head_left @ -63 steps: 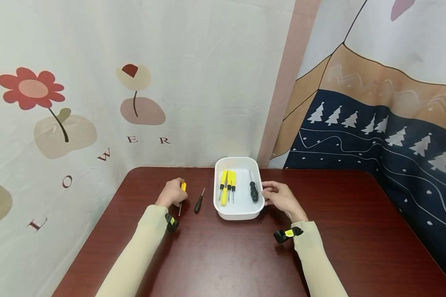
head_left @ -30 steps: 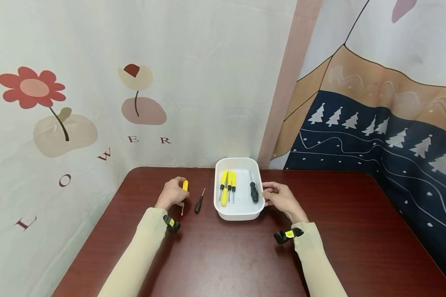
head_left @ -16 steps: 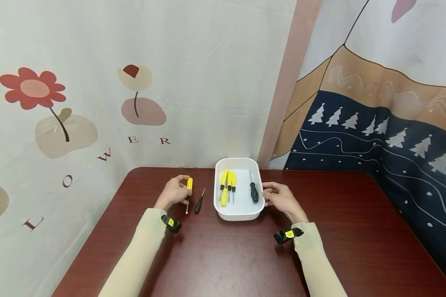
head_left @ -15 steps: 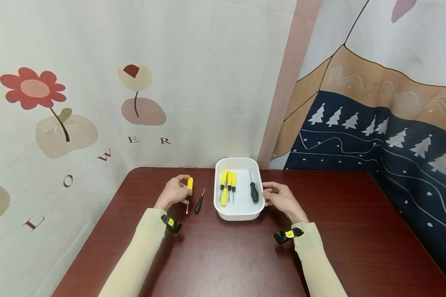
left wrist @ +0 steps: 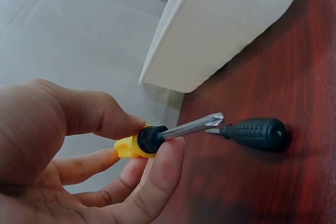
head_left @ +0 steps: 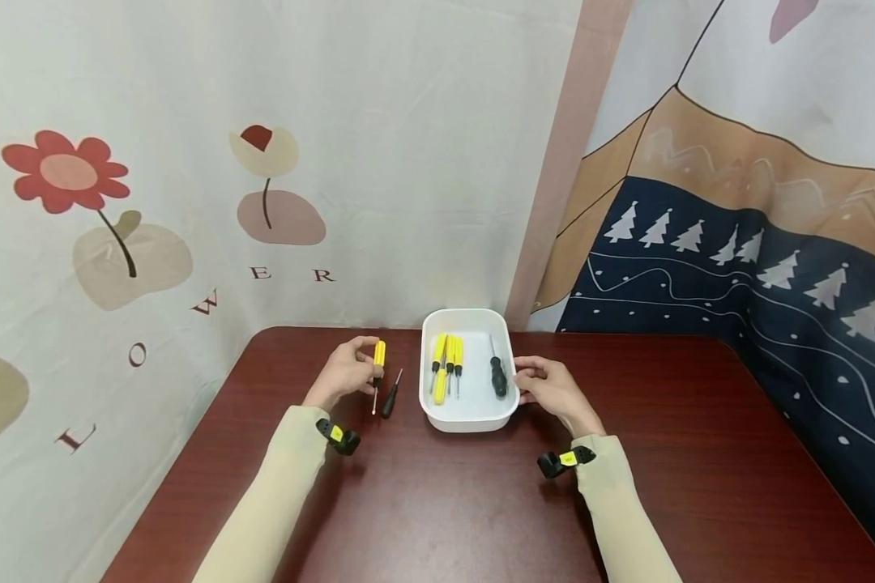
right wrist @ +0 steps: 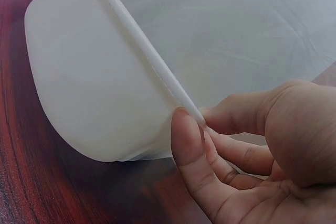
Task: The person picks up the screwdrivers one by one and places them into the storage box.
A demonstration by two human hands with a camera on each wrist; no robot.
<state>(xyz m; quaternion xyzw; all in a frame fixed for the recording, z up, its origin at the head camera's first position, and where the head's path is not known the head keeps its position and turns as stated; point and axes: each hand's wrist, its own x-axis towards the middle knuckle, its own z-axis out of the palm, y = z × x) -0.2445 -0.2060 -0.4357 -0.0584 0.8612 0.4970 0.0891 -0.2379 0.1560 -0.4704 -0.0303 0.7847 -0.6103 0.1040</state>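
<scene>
My left hand (head_left: 346, 372) pinches a yellow-handled screwdriver (head_left: 380, 354) with a black collar, its shaft hanging down. In the left wrist view the thumb and fingers hold it around the collar, and the steel shaft ends in a cross-shaped tip. Beside it a small black screwdriver (head_left: 390, 403) lies on the table, shaft pointing away. At the white plastic box (head_left: 470, 423), my right hand (head_left: 554, 391) pinches the right rim between thumb and fingers, as the right wrist view shows. Inside the box are several yellow-handled screwdrivers (head_left: 440, 389) at the left and one larger black screwdriver (head_left: 499, 378) at the right.
The dark red-brown table (head_left: 452, 502) carries the box near its back edge. Behind it hangs a pale curtain (head_left: 408, 162) with printed flowers and letters. To the right is a navy and tan cloth (head_left: 671, 279) with printed trees.
My left hand has lifted the yellow-handled screwdriver and shifted it right, tilting it more upright, close to the loose black screwdriver. My right hand and the box have stayed in place.
</scene>
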